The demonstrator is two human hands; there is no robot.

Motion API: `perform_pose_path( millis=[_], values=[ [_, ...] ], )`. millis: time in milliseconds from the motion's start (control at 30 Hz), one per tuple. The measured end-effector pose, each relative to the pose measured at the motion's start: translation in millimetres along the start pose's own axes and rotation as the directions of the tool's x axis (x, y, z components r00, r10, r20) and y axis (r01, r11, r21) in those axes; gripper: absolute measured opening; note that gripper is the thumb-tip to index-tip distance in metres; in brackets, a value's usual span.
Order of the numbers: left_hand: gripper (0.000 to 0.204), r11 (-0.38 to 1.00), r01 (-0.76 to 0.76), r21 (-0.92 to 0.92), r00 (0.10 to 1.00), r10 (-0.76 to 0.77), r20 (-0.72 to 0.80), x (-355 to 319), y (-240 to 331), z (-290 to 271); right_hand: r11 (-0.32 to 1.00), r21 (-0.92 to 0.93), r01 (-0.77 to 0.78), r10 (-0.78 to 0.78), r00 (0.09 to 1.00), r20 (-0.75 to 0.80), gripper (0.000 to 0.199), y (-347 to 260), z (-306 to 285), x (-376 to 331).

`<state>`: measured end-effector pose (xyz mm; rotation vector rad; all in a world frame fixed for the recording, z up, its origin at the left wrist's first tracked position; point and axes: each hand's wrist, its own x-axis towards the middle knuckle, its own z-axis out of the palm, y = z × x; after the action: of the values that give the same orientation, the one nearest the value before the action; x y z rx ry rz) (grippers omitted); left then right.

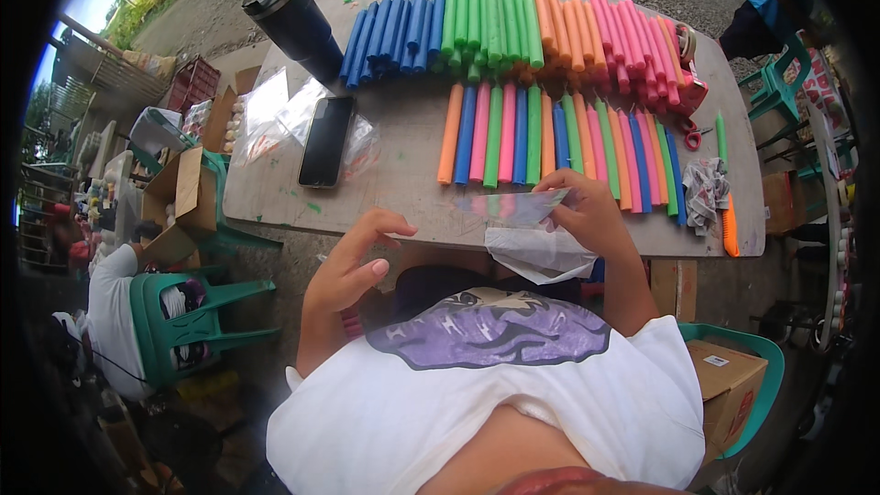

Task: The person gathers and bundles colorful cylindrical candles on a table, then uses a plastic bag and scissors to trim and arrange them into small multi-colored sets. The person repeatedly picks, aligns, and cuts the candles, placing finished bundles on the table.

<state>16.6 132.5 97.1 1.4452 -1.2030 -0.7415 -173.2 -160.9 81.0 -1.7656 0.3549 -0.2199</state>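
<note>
Outdoors, beside a stretch of gravel, stands a worn pale table (pixel 412 211) spotted with bits of green. Near its front edge is a clear plastic piece (pixel 500 206), pinched between the thumb and fingers of the right hand (pixel 587 211). The left hand (pixel 357 257) is held apart from it, fingers loosely spread and holding nothing that shows. Below the right hand, a whitish plastic sheet (pixel 541 252) hangs over the table edge.

Just beyond the clear piece, a row of candles (pixel 509 133) in mixed orange, blue, pink and green takes up the middle of the table; behind it lies a larger pile of candles (pixel 495 27) grouped by colour. To the left are a dark phone (pixel 326 142), crinkled clear bags (pixel 275 119) and a lidded tumbler (pixel 298 27). At the right end sit red-handled scissors (pixel 695 138), crumpled newspaper (pixel 705 192) and an orange-handled tool (pixel 730 231).

Farther off, a person in white (pixel 115 312) is beside a green chair (pixel 160 321) at left.

As for print, a carton (pixel 729 385) at right bears a small white label (pixel 716 361) and red markings; red lettering covers a banner (pixel 819 87) behind.
</note>
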Motion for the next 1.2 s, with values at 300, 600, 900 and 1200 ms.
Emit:
perform_pose_path(
  millis=[300, 600, 900, 1200],
  values=[
    [0.05, 0.478, 0.682, 0.554, 0.62, -0.779, -0.09, -82, -264, 65, 0.972, 0.208, -0.112, 0.141, 0.981, -0.131, 0.015, 9, 0, -1],
    [0.05, 0.633, 0.382, 0.673, 0.895, -0.435, -0.099, -15, -278, 74, 0.972, 0.229, -0.061, 0.094, 0.986, -0.135, 0.013, 10, 8, -10],
    [0.05, 0.471, 0.386, 0.793, 0.827, -0.558, -0.071, -33, -259, 64, 0.977, 0.203, -0.06, 0.101, 0.975, -0.197, 0.015, 15, 1, -19],
    [0.038, 0.517, 0.3, 0.802, 0.949, -0.249, -0.194, -39, -277, 60, 0.969, 0.245, -0.03, 0.06, 0.991, -0.117, 0.014, 15, 11, -5]
  ],
)
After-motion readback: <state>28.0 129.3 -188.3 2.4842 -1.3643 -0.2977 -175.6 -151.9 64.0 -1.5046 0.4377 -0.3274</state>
